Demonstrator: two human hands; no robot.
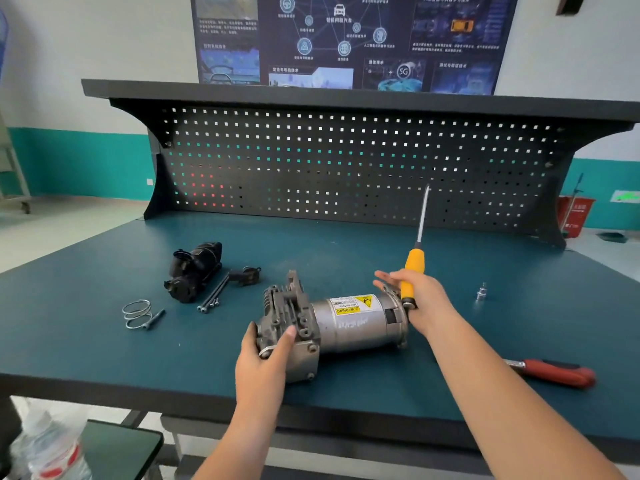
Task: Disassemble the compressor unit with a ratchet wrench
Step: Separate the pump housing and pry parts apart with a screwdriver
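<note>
The compressor unit [349,322] lies on its side on the teal bench, a grey cast head at its left end and a silver motor can with a yellow warning label at its right. My left hand [266,358] grips the cast head from the near side, thumb on top. My right hand [420,299] is at the motor end and holds a yellow-handled screwdriver [415,263], its shaft pointing up and away. The ratchet wrench [557,372], red-handled, lies on the bench near my right forearm, partly hidden behind it.
Removed parts lie at left: a black module [194,271], long bolts [213,296], a small black bracket [247,275], a wire spring ring [136,313] with a short bolt. A small metal fitting [481,292] stands at right. A pegboard [346,168] backs the bench.
</note>
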